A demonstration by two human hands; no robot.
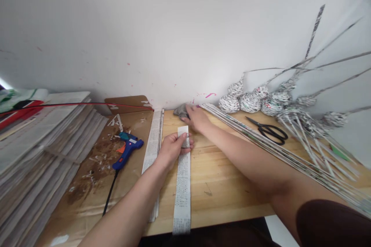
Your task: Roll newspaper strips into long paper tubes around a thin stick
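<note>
My left hand (174,147) pinches the top of a long newspaper strip (182,185) between thumb and fingers. The strip runs down over the wooden table and past its front edge. Farther back, close to the wall, my right hand (197,119) reaches onto a crumpled grey cloth (181,112), its fingers curled over the cloth; some fingertips are hidden. Left of the held strip lies a stack of similar newspaper strips (153,137). Beside my right forearm lie several long rolled paper sticks (232,121).
At left, a blue glue gun (127,150) rests on stained cardboard (78,193) next to a tall newspaper pile (43,162). Black-handled scissors (271,131) lie at right. Several woven paper gourds (251,102) stand along the wall (185,27), long paper ends sticking out.
</note>
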